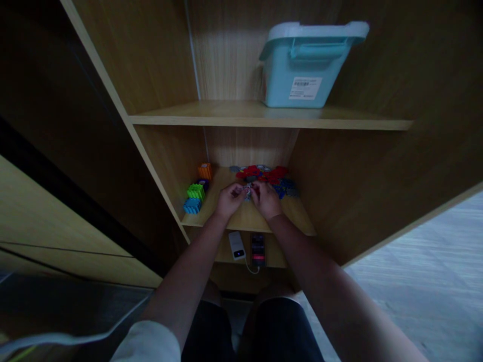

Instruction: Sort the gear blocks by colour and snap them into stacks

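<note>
Above the middle shelf [241, 218], my left hand [230, 198] and my right hand [267, 199] meet with their fingers closed around a small grey piece [248, 189]. The piece is too small and too covered by fingertips to name its kind. Just behind the hands lies a spread of flat red pieces [277, 174]. Blue pieces [289, 189] lie to the right, close to my right hand, and some grey ones show at the back.
Orange [205, 171], green [196, 191] and blue ridged blocks [192, 205] line the left wall. A lidded teal bin [305, 65] stands on the shelf above. Below, a white power bank [237, 245] is cabled to a phone [258, 250].
</note>
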`<state>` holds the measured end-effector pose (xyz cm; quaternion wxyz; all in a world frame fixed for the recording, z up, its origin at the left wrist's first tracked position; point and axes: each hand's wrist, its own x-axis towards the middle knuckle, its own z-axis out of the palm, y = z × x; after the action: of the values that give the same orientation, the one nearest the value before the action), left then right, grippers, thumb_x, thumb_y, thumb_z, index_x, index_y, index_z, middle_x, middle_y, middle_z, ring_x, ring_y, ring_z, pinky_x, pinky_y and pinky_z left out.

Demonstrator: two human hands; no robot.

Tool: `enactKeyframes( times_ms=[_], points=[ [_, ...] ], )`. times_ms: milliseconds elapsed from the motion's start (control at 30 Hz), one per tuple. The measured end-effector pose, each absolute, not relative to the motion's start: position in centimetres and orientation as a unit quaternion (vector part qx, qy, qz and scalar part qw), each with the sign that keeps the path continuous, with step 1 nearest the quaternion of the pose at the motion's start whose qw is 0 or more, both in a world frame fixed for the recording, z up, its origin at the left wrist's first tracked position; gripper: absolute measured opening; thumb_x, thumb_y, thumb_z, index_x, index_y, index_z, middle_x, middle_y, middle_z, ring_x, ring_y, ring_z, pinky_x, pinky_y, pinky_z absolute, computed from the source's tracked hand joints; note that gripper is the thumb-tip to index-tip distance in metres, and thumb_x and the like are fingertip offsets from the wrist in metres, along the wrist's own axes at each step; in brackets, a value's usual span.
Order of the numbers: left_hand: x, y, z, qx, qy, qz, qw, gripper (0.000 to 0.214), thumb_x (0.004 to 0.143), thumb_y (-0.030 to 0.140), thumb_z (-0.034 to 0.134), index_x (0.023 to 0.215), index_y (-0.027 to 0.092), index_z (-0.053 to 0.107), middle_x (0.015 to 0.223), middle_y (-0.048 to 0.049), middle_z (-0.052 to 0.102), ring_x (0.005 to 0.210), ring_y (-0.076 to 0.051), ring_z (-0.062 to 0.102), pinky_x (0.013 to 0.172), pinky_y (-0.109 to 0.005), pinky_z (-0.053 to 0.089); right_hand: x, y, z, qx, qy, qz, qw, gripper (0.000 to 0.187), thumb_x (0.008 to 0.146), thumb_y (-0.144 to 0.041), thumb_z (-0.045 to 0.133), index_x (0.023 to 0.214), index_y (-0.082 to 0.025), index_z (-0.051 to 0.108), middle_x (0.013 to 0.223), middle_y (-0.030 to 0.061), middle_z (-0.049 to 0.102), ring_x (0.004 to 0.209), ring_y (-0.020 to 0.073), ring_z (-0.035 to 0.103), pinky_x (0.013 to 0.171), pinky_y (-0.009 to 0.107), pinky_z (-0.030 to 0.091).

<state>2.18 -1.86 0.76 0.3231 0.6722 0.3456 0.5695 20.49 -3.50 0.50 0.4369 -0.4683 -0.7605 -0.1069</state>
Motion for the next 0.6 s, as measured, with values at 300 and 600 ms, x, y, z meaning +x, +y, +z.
enactKeyframes(
  times_ms=[300, 600],
  points=[
    [2.32, -1.09, 0.18, 0.585, 0.284, 0.614, 0.448, 0.058, 0.086, 0.043, 0.085, 0.134, 0.023, 0.059, 0.096, -0.0042, 0.08, 0.079, -0.017, 0.076, 0.074, -0.029, 0.064, 20.33, -4.03, 1.11, -0.437, -0.797, -0.121, 0.399, 0.028, 0.107, -0.037, 0.062, 0.13, -0.024, 0.07, 0.129, 0.0146, 0.069, 0.12, 0.0344, 0.063, 0.104, 0.05, 0.054],
    [2.37, -0.99, -0.13, 0.598, 0.268, 0.598, 0.462, 0.05, 0.09, 0.035, 0.079, 0.135, 0.022, 0.06, 0.101, -0.0059, 0.08, 0.085, -0.016, 0.079, 0.082, -0.031, 0.066, 20.37, -3.55, 0.75, -0.453, -0.79, -0.112, 0.398, 0.028, 0.111, -0.028, 0.05, 0.127, -0.023, 0.071, 0.114, 0.0127, 0.076, 0.106, 0.033, 0.065, 0.098, 0.048, 0.054]
  ],
)
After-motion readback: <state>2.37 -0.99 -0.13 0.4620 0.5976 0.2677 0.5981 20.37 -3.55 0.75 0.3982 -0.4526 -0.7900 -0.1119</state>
